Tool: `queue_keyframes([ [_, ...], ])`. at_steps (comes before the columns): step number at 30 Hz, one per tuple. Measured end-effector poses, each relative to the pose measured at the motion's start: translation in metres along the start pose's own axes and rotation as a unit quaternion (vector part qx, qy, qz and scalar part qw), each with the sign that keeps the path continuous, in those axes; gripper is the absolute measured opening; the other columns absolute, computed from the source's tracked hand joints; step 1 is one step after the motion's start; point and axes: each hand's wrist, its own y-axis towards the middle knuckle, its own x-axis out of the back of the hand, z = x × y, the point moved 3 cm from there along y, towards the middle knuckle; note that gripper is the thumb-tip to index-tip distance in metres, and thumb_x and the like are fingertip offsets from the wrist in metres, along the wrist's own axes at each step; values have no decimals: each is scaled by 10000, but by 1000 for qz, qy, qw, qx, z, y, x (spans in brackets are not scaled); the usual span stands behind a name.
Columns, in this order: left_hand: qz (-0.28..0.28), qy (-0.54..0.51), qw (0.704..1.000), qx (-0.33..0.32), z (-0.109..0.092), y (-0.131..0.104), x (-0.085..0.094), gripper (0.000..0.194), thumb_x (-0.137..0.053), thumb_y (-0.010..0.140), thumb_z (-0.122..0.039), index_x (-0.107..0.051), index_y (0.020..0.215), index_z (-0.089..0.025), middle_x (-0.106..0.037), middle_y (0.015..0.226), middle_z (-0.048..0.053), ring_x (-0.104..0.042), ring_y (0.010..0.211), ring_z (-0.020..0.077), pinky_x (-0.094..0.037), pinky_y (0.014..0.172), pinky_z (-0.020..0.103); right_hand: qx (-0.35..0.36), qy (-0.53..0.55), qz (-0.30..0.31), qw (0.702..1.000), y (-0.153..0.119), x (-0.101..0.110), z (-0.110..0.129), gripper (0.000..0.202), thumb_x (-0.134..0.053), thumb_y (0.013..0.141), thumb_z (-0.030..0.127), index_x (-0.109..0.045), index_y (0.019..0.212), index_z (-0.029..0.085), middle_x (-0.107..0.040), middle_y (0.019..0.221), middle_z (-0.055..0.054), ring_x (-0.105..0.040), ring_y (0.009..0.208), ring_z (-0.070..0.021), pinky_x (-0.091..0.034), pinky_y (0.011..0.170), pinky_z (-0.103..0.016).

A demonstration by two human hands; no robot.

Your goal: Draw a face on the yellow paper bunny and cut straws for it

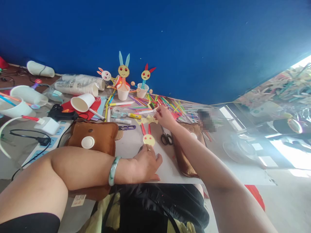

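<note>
Rabbit face [149,140]: centre of the frame, on the table [130,144], red ears [149,129] up.
Left hand [147,164]: loosely spread, fingertips at the face's lower edge.
Right hand [165,117]: fingers bent together beside yellow paper [145,120]; cannot tell whether they grip it.
Scissors [166,139]: right of the face.

Just beyond the left grip [146,163], the rabbit face [149,140] looks like smooth, matt paper. The bangle [113,171] behind that grip is glossy, the brown cushion [104,133] to its left sheeny cloth, the white cups [123,94] well beyond matt paper.
</note>
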Motion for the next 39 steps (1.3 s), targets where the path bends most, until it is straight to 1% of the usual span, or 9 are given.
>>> queue_keyframes([
  [5, 0, -5, 1000, 7, 0, 3, -11, 819, -430, 830, -712, -488, 1352, -84, -566, 1254, 350, -551, 1169, 457, -387, 880, 510, 14, 43, -27, 999, -14, 12, -2, 127, -445, 832, 200, -515, 938, 184, -620, 718, -26, -521, 638, -175, -354, 617, -278],
  [9, 22, -23, 999, 9, 1, 3, -4, 805, -457, 832, -693, -492, 1346, -75, -548, 1268, 364, -575, 1135, 424, -412, 847, 473, 33, 21, 6, 999, -30, 12, -3, 206, -452, 877, 340, -513, 737, 202, -519, 599, 8, -446, 585, -156, -317, 593, -273],
  [12, 54, -28, 998, 12, 1, 1, 3, 786, -461, 852, -660, -468, 1366, -65, -518, 1300, 378, -557, 1170, 424, -424, 825, 439, 46, -18, 20, 999, -39, 12, -4, 255, -422, 894, 293, -510, 675, 197, -529, 594, -7, -440, 578, -151, -316, 595, -272],
  [15, 50, -24, 998, 16, 1, 2, 1, 798, -463, 844, -671, -482, 1352, -56, -516, 1293, 386, -542, 1187, 445, -429, 814, 434, 37, -91, 25, 995, -48, 14, -5, 227, -412, 904, 253, -580, 772, 176, -618, 692, -53, -492, 616, -167, -316, 602, -278],
  [18, 19, -23, 999, 22, 0, 5, -6, 819, -476, 806, -712, -540, 1283, -50, -567, 1224, 373, -576, 1122, 442, -445, 774, 429, 4, -169, 38, 985, -57, 19, -3, 273, -379, 945, 304, -622, 955, 179, -686, 813, -86, -572, 690, -203, -303, 594, -285],
  [24, 3, -27, 999, 24, -1, 4, -11, 802, -510, 794, -703, -548, 1249, -45, -605, 1162, 346, -597, 1084, 410, -464, 747, 409, -30, -247, 91, 964, -68, 22, 1, 378, -305, 982, 391, -622, 1102, 224, -711, 903, -94, -635, 764, -236, -330, 595, -289],
  [29, 18, -32, 999, 20, 0, 0, 1, 790, -505, 819, -674, -520, 1276, -30, -593, 1185, 349, -579, 1124, 407, -473, 752, 403, -42, -253, 108, 961, -67, 17, -3, 409, -288, 986, 411, -626, 1128, 230, -713, 915, -97, -637, 784, -241, -358, 624, -296],
  [33, 67, -47, 997, 7, 4, -8, 21, 735, -495, 871, -598, -498, 1300, -1, -557, 1246, 362, -575, 1145, 392, -481, 753, 383, -38, -247, 97, 963, -67, 14, -8, 419, -275, 990, 429, -625, 1116, 235, -721, 898, -90, -637, 767, -244, -327, 598, -292],
  [39, 91, -62, 994, -1, 9, -18, 48, 664, -487, 902, -536, -504, 1292, 2, -543, 1282, 351, -557, 1184, 385, -489, 750, 363, -13, -223, 70, 972, -69, 11, -13, 415, -289, 987, 451, -627, 1072, 224, -713, 830, -76, -618, 704, -226, -294, 573, -283],
])
